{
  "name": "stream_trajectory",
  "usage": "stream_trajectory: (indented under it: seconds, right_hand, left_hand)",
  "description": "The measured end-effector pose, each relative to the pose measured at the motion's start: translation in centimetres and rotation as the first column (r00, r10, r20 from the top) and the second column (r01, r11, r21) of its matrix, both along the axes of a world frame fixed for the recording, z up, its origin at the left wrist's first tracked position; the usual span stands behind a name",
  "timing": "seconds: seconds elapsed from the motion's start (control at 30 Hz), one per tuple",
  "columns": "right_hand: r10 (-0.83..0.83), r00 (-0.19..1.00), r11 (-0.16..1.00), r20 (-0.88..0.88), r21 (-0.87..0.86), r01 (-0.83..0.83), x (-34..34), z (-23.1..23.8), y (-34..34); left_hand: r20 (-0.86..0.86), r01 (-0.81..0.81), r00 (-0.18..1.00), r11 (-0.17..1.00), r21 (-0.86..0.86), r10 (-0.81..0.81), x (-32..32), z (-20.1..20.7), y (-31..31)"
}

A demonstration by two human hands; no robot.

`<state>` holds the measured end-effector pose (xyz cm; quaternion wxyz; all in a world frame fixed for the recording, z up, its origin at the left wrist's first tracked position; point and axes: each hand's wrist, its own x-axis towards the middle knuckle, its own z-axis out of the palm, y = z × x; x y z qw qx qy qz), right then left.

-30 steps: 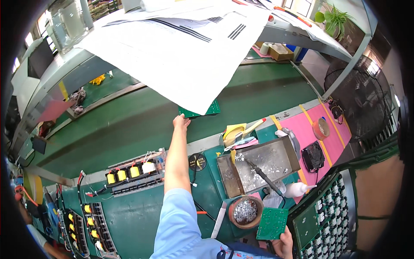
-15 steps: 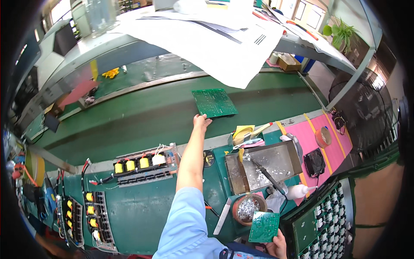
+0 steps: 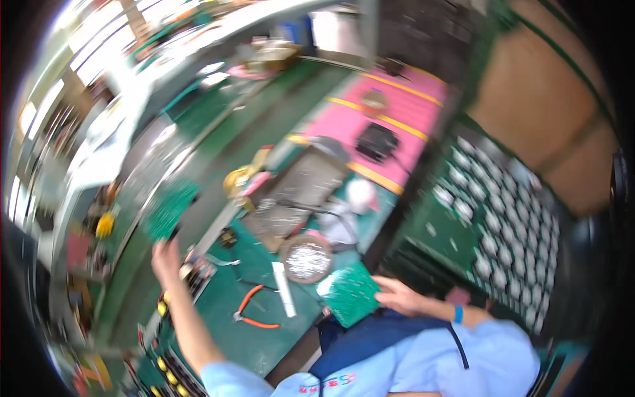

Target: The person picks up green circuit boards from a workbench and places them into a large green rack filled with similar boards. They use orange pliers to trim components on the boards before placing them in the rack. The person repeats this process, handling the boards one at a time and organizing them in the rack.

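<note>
My left hand (image 3: 165,261) reaches out over the green belt at the left, its fingers closed at the near corner of a large green circuit board (image 3: 170,206). Motion blurs both, so the exact grip is hard to see. Close to my body, my right hand (image 3: 399,295) pinches a smaller green circuit board (image 3: 349,294) by its right edge, tilted. Just beyond that board stands a round bowl (image 3: 306,259) with silvery bits in it. Orange-handled cutters (image 3: 253,311) and a white strip (image 3: 284,289) lie on the green bench left of it.
A metal tray (image 3: 311,173) with a soldering iron stands behind the bowl, beside a white bottle (image 3: 362,194). A small black fan (image 3: 377,141) sits on the pink mat. At right is a rack (image 3: 430,241) with many white parts. Yellow-topped assemblies (image 3: 169,374) lie lower left.
The view has swung to the right and blurred. My right hand has brought the smaller board in front of my body. My left hand stays at the larger board's corner.
</note>
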<state>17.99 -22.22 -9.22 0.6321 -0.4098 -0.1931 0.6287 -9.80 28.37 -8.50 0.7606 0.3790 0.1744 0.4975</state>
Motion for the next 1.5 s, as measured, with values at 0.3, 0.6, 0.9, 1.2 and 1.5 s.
stream_trajectory:
  seconds: [0.3,0.6,0.9,1.2,1.5]
  right_hand:
    - [0.051,0.989,0.999,-0.136,0.019,-0.049,0.9,-3.8,-4.2]
    - [0.262,0.965,0.959,0.023,-0.120,-0.258,-1.6,-2.2,1.0]
    - [0.614,0.741,0.789,0.271,-0.180,-0.588,-15.5,-5.1,15.3]
    - [0.670,0.688,0.716,-0.279,-0.006,-0.699,-26.6,-13.1,23.5]
    - [0.460,0.564,0.786,0.686,-0.019,-0.618,-24.1,-7.3,18.7]
  left_hand:
    - [-0.068,0.015,0.997,0.990,-0.139,-0.025,-17.9,-0.9,-23.2]
    - [-0.050,-0.501,0.863,0.840,-0.205,0.503,-14.6,0.1,-39.7]
    - [-0.022,-0.551,0.821,0.780,-0.298,0.571,-16.6,0.8,-45.3]
    - [0.009,-0.429,0.895,0.864,-0.262,0.447,-19.8,1.2,-44.9]
    - [0.056,-0.422,0.888,0.859,-0.288,0.455,-19.9,-0.1,-41.9]
